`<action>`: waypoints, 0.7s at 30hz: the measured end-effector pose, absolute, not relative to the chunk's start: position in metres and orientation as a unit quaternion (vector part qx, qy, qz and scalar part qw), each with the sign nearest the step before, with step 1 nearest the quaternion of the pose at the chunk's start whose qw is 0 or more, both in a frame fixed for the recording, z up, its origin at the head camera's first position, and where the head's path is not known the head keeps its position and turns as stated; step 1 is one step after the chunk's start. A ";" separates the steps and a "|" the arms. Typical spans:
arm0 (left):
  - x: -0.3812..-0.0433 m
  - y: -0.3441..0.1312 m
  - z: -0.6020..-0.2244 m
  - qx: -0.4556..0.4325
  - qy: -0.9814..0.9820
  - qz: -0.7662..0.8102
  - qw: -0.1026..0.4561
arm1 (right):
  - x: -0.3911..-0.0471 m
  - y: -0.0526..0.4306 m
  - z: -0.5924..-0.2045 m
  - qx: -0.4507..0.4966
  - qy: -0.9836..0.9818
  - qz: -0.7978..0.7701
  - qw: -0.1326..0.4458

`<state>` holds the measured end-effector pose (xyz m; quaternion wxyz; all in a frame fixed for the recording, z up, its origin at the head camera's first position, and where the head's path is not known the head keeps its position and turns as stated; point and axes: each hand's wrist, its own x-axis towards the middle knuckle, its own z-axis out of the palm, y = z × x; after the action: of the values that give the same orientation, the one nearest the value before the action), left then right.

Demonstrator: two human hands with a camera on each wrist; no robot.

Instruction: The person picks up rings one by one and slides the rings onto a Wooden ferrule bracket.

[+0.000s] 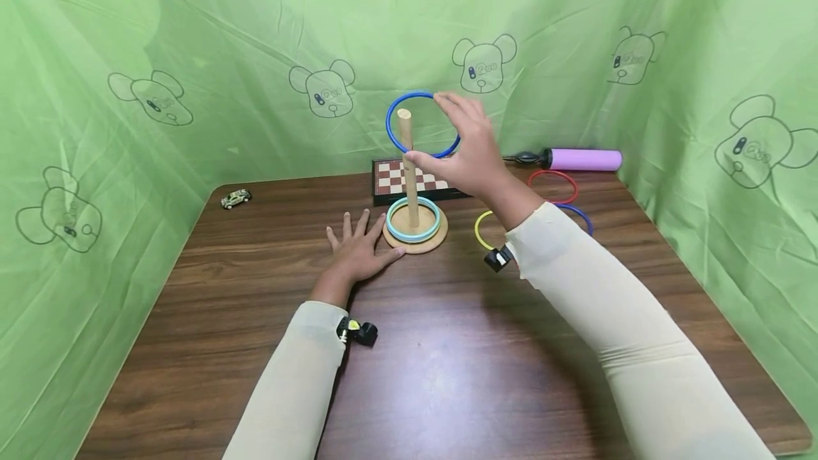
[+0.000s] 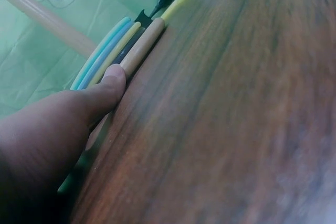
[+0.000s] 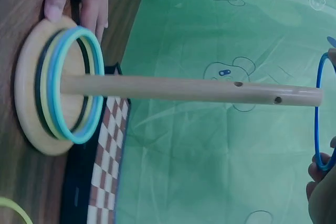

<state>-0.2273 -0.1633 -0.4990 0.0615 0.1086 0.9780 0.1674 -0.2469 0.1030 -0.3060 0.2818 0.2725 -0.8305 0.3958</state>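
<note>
My right hand (image 1: 471, 151) holds a thin blue ring (image 1: 388, 123) between thumb and fingers, tilted beside the top of a wooden post (image 1: 411, 190). In the right wrist view, the blue ring (image 3: 317, 129) overlaps the post's tip. The post stands upright on a round wooden base (image 1: 441, 234). Around its foot lies a stack of rings (image 3: 56, 90) in cyan, blue, yellow and black. My left hand (image 1: 356, 255) rests on the table with fingers spread, and its thumb (image 2: 114, 77) touches the edge of the base.
Behind the base lies a checkered game board (image 1: 388, 177). To the right are a yellow ring (image 1: 478, 233), a red ring (image 1: 575, 187), another blue ring (image 1: 584, 215) and a purple hand pump (image 1: 584, 160). A toy car (image 1: 236, 198) sits far left. Green curtains (image 1: 255, 112) surround the table.
</note>
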 end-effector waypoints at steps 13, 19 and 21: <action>-0.230 -0.164 -0.501 0.110 0.977 0.166 0.073 | -0.249 0.095 -0.350 0.196 -0.863 0.432 0.173; -0.230 -0.164 -0.500 0.106 0.978 0.169 0.068 | -0.248 0.092 -0.373 0.173 -0.868 0.445 0.138; -0.229 -0.164 -0.500 0.104 0.978 0.170 0.065 | -0.248 0.090 -0.382 0.162 -0.870 0.448 0.128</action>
<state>-0.2291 -0.1635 -0.5000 0.0654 0.1043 0.9778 0.1697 -0.2476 0.0903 -0.3820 0.1277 0.1621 -0.8697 0.4484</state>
